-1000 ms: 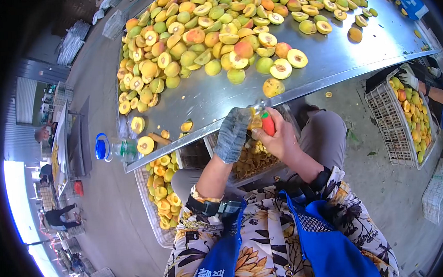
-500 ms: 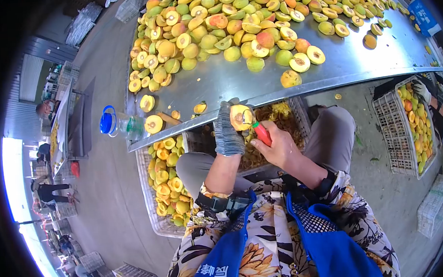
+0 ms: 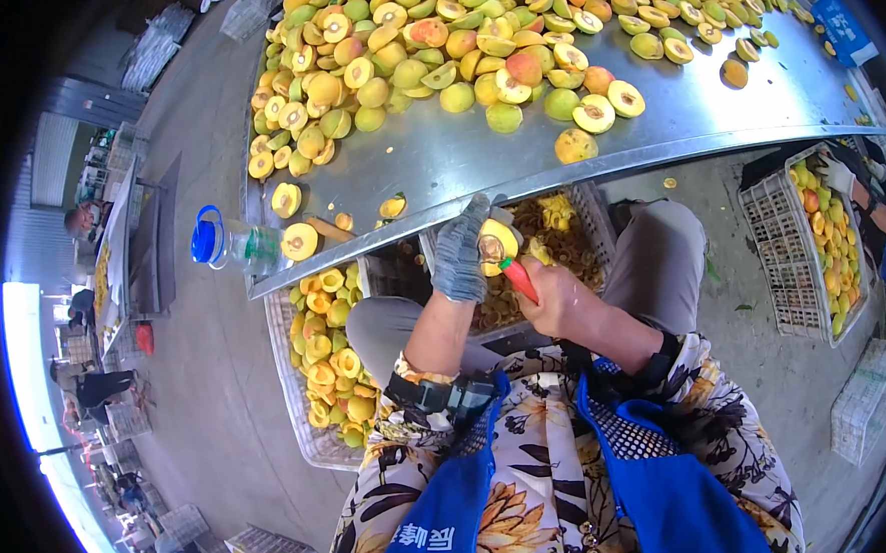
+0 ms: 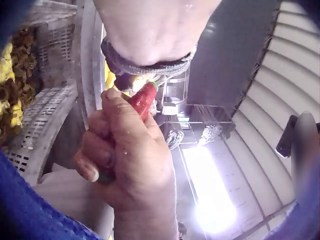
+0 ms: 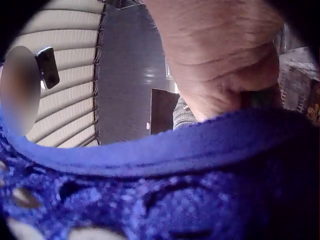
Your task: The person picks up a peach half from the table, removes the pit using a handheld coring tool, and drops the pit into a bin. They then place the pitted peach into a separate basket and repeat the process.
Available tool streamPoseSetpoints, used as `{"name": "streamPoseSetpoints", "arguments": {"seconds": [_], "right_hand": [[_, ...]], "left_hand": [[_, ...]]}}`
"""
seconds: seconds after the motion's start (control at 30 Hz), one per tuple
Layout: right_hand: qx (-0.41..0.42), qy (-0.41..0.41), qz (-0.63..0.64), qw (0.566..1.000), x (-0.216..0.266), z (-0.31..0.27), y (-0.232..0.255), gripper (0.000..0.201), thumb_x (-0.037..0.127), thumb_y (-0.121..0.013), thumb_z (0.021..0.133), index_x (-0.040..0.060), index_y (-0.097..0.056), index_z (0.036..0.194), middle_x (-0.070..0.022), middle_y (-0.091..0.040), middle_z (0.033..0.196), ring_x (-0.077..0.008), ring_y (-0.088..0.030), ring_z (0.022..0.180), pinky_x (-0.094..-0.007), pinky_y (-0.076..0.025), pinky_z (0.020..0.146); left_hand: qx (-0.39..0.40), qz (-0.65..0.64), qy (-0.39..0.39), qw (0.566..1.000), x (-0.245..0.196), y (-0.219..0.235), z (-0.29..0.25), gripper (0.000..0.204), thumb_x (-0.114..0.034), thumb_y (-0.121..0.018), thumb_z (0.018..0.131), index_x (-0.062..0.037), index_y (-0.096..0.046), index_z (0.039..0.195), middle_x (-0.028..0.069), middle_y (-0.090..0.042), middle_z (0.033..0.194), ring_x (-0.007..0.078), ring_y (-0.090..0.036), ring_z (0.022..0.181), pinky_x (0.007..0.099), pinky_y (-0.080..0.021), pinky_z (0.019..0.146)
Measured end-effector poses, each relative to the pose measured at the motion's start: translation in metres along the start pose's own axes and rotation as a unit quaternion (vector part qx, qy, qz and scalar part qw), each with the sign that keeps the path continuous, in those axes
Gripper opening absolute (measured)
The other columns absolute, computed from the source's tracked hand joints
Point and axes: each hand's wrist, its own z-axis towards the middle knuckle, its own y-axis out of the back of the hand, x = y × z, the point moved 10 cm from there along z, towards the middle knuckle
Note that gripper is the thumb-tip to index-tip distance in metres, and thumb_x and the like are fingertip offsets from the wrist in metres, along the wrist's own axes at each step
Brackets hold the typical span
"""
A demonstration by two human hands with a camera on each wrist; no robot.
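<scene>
In the head view my left hand (image 3: 459,254), in a grey knit glove, holds a peach half (image 3: 502,235) with its cut face towards the right hand. My bare right hand (image 3: 561,295) grips the red handle of a pitting knife (image 3: 519,280) with a green collar. Its metal loop lies at the hollow in the cut face. A yellow scrap (image 3: 539,251) shows beside the right fingertips. In the left wrist view the fingers curl round the red handle (image 4: 145,101), and the glove cuff hides most of the peach half. The right wrist view is largely covered by blue cloth.
A metal table (image 3: 437,157) bears a heap of halved peaches (image 3: 412,73). Below its edge stand a crate (image 3: 601,208) of brown scraps and a crate (image 3: 290,385) of peach halves. A bottle (image 3: 251,248) lies at the left corner. Another person's gloved hand (image 3: 836,171) rests at the right crate.
The hands have come down from the table edge to above the scraps crate. The peach half has turned its cut face to the right, and the knife's angle has steepened against it.
</scene>
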Motion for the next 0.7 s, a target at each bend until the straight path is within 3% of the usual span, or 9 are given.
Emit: {"name": "streamPoseSetpoints", "arguments": {"seconds": [0.1, 0.23, 0.4, 0.47, 0.5, 0.57, 0.6, 0.67, 0.7], "right_hand": [[0.026, 0.049, -0.006, 0.998, -0.002, 0.001, -0.004, 0.025, 0.006, -0.055, 0.07, -0.0015, -0.044, 0.092, -0.0227, -0.052, 0.063, -0.0393, -0.054, 0.063, -0.0412, -0.042, 0.053], [0.061, 0.058, -0.016, 0.996, -0.005, 0.006, -0.006, 0.024, 0.005, -0.055, 0.069, -0.0021, -0.046, 0.09, -0.0227, -0.053, 0.065, -0.0387, -0.055, 0.063, -0.0411, -0.043, 0.055], [0.067, 0.041, 0.043, 0.996, -0.006, 0.004, -0.017, 0.024, 0.004, -0.053, 0.069, -0.0017, -0.047, 0.091, -0.0227, -0.055, 0.067, -0.0384, -0.055, 0.063, -0.0401, -0.044, 0.056], [0.037, 0.034, 0.095, 0.994, -0.009, 0.002, -0.023, 0.022, 0.002, -0.053, 0.071, 0.0022, -0.048, 0.093, -0.0119, -0.053, 0.063, -0.0253, -0.056, 0.057, -0.0329, -0.044, 0.054], [0.038, 0.033, 0.096, 0.994, -0.011, 0.001, -0.025, 0.022, 0.002, -0.053, 0.071, 0.0022, -0.048, 0.093, -0.0119, -0.053, 0.063, -0.0253, -0.056, 0.057, -0.0329, -0.044, 0.054], [0.077, 0.037, 0.2, 0.976, 0.001, -0.002, -0.028, 0.019, 0.002, -0.051, 0.074, 0.0036, -0.048, 0.093, -0.0041, -0.05, 0.061, -0.0145, -0.051, 0.049, -0.0293, -0.042, 0.045], [0.079, 0.036, 0.2, 0.976, 0.006, -0.003, -0.023, 0.019, 0.002, -0.051, 0.074, 0.0036, -0.048, 0.093, -0.0041, -0.05, 0.061, -0.0145, -0.051, 0.049, -0.0293, -0.042, 0.045], [0.257, -0.222, 0.365, 0.867, -0.004, -0.022, -0.053, 0.016, 0.006, -0.051, 0.077, 0.0057, -0.047, 0.093, -0.0007, -0.043, 0.055, -0.0105, -0.041, 0.037, -0.0276, -0.034, 0.034], [0.26, -0.223, 0.365, 0.866, -0.004, -0.022, -0.056, 0.016, 0.006, -0.051, 0.077, 0.0057, -0.047, 0.093, -0.0007, -0.043, 0.055, -0.0105, -0.041, 0.037, -0.0276, -0.034, 0.034]], "left_hand": [[0.06, -0.051, 0.19, 0.979, 0.033, -0.006, -0.004, 0.026, -0.028, -0.054, 0.083, -0.0019, -0.056, 0.085, 0.013, -0.06, 0.07, 0.0218, -0.059, 0.056, 0.0302, -0.05, 0.049], [0.025, -0.095, 0.174, 0.98, 0.032, -0.006, -0.009, 0.027, -0.028, -0.054, 0.083, -0.0011, -0.056, 0.085, 0.013, -0.06, 0.07, 0.0215, -0.059, 0.056, 0.0301, -0.05, 0.049], [-0.042, -0.026, 0.019, 0.999, 0.007, 0.005, -0.009, 0.034, -0.032, -0.052, 0.083, 0.0012, -0.058, 0.078, 0.0135, -0.06, 0.066, 0.0214, -0.059, 0.055, 0.0286, -0.049, 0.05], [-0.048, 0.008, 0.016, 0.999, 0.004, 0.007, -0.009, 0.034, -0.032, -0.052, 0.083, 0.0007, -0.058, 0.077, 0.0127, -0.06, 0.065, 0.0197, -0.058, 0.053, 0.0275, -0.048, 0.049], [-0.009, 0.046, 0.014, 0.999, 0.005, 0.005, -0.005, 0.036, -0.034, -0.052, 0.083, 0.0008, -0.058, 0.075, 0.0127, -0.059, 0.064, 0.0196, -0.057, 0.052, 0.0276, -0.048, 0.048], [0.079, 0.104, 0.039, 0.991, 0.009, -0.004, -0.002, 0.04, -0.036, -0.05, 0.083, 0.0012, -0.057, 0.072, 0.0136, -0.059, 0.064, 0.02, -0.057, 0.051, 0.0286, -0.047, 0.047], [0.077, 0.103, 0.04, 0.991, 0.01, -0.002, -0.002, 0.04, -0.036, -0.05, 0.083, 0.0012, -0.057, 0.072, 0.0136, -0.059, 0.064, 0.02, -0.057, 0.051, 0.0286, -0.047, 0.047], [0.114, -0.003, 0.107, 0.988, 0.02, -0.01, -0.006, 0.041, -0.036, -0.047, 0.085, 0.001, -0.057, 0.072, 0.0143, -0.059, 0.066, 0.0204, -0.056, 0.051, 0.0299, -0.047, 0.047], [0.145, -0.049, 0.112, 0.982, 0.023, -0.015, -0.007, 0.041, -0.036, -0.044, 0.086, 0.0006, -0.057, 0.072, 0.0143, -0.059, 0.068, 0.0204, -0.057, 0.055, 0.0293, -0.047, 0.05]]}}
